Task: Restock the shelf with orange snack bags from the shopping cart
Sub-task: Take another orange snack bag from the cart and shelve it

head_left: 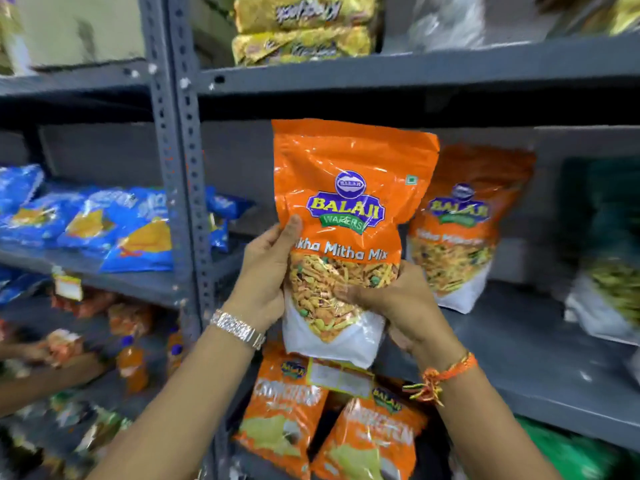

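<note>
I note left hand (266, 271) and right hand (398, 303) both clasping upright Balaji mix bag (346, 202); matching bag (457, 230) shelved at 3 o'clock.

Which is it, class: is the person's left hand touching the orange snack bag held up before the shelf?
Touching. The head view shows the left hand wrapped around the orange snack bag's left edge, thumb pressed on its front.

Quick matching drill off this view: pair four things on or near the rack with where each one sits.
Things:
1. held orange bag
2. second orange bag
3. blue bags
4. yellow packs

Places:
A. top shelf
B. standing on the shelf, behind and right of the held one
C. shelf left of the upright
D. between the left hand and right hand

Pairs: 1-D, 2-B, 3-C, 4-A
</note>
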{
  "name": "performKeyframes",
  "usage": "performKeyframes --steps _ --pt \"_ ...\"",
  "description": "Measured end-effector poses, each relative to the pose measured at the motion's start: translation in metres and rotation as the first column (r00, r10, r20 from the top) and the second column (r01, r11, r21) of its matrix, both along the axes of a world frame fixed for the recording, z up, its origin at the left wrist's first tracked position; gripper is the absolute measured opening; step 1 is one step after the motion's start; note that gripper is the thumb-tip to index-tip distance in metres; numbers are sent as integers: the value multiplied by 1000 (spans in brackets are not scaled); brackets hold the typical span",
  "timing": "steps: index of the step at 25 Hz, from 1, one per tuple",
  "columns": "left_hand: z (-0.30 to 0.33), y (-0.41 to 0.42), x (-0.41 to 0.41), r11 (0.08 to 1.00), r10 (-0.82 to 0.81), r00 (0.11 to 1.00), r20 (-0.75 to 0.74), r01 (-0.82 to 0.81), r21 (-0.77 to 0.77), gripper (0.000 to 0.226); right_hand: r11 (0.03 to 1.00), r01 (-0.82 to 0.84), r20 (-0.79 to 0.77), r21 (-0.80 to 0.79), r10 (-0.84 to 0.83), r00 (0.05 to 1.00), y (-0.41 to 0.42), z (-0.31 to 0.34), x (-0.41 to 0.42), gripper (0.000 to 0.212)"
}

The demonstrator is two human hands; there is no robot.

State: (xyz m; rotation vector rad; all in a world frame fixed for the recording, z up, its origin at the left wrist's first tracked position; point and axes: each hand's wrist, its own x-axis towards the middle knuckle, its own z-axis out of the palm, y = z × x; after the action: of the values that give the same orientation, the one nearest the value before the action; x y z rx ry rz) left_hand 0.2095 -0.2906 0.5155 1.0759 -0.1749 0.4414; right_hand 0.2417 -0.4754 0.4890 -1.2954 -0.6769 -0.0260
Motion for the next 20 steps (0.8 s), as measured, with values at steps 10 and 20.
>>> performKeyframes --steps 10,20 --pt "0 -56 79 991 -81 996 41 77 106 46 976 216 33 -21 -216 976 -62 0 68 74" --pt "-15 -60 91 989 -94 996 -11 94 111 36 945 308 -36 -113 -313 949 -67 -8 64 93"
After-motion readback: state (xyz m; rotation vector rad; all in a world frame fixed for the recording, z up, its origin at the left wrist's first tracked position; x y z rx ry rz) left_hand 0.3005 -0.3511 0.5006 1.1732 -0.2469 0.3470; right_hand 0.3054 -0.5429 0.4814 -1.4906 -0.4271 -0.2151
